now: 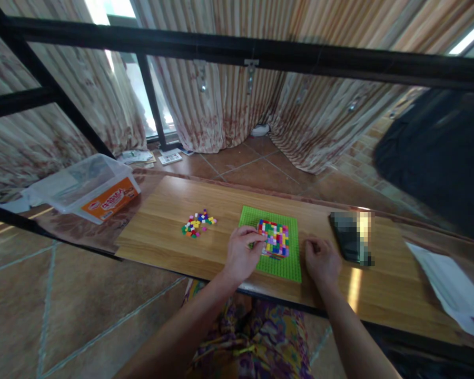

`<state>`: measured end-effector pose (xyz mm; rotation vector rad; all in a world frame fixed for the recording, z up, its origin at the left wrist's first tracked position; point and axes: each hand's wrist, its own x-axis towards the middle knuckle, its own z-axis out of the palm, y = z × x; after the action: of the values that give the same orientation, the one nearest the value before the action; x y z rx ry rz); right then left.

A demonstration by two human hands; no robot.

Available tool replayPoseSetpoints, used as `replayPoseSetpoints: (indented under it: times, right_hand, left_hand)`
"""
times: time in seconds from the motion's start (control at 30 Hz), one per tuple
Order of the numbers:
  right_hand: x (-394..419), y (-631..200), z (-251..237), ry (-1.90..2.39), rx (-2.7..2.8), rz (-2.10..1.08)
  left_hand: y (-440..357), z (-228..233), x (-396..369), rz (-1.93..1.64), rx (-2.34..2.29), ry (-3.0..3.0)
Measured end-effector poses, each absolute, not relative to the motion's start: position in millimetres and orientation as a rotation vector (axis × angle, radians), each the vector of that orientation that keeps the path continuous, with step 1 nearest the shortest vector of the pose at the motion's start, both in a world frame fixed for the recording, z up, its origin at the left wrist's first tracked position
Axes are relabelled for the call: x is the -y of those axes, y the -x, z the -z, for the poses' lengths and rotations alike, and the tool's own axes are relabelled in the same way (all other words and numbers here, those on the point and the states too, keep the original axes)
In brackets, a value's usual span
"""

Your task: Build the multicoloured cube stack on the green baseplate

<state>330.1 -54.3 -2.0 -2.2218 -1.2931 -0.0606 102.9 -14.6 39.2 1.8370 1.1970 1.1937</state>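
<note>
Bricks fill the middle of what we see: a multicoloured block (pixel 274 238) of small pieces stands on a green baseplate (pixel 292 263), and the baseplate lies flat on the wooden counter (pixel 169 242) close to its near edge, roughly midway along it. Our left hand (pixel 243 255) rests at the left edge of the baseplate with its fingertips (pixel 260 239) curled against the left side of the block; whether they pinch a single brick there we cannot tell, since the spot is too small to read. Our right hand (pixel 322 260) lies on the counter just beside the right edge of the baseplate, loosely clenched, and we see nothing in it. It touches neither the block nor the plate as far as we can tell.

To the left of the baseplate, well apart from it, a small heap of loose bricks (pixel 197 223) in mixed colours sits on the bare wood. At the far left corner a clear plastic box (pixel 85 187) with an orange label stands just off the counter's end. To the right of our right hand lies a dark phone (pixel 349 237), partly blurred. White paper sheets (pixel 450 284) lie toward the counter's right end. Striped curtains (pixel 229 105) hang behind the counter.
</note>
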Motion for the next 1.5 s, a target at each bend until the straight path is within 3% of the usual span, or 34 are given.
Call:
replayPoseSetpoints:
  times: [0.37,0.67,1.1,1.33,1.5]
  right_hand:
    - [54.4,-329.3,0.9,2.216,1.296,0.084]
    - [55.9,-329.1,0.0,2.216,1.305,0.052]
    - [55.9,-330.9,1.5,2.225,1.327,0.083]
    - [56.7,-332.0,2.4,2.224,1.341,0.094]
    - [56.4,-332.2,3.0,2.203,1.337,0.103]
  left_hand:
    - [-108.8,-35.0,16.9,-1.25,-1.238,-1.822]
    - [-99.2,-52.9,31.0,-0.893,-1.25,-2.496]
    - [-87.2,-47.2,40.0,-0.819,-1.217,-2.475]
    - [-35.8,-33.8,25.0,-0.973,-1.616,-2.293]
    - [0.4,-31.1,1.4,-0.861,-1.987,-2.247]
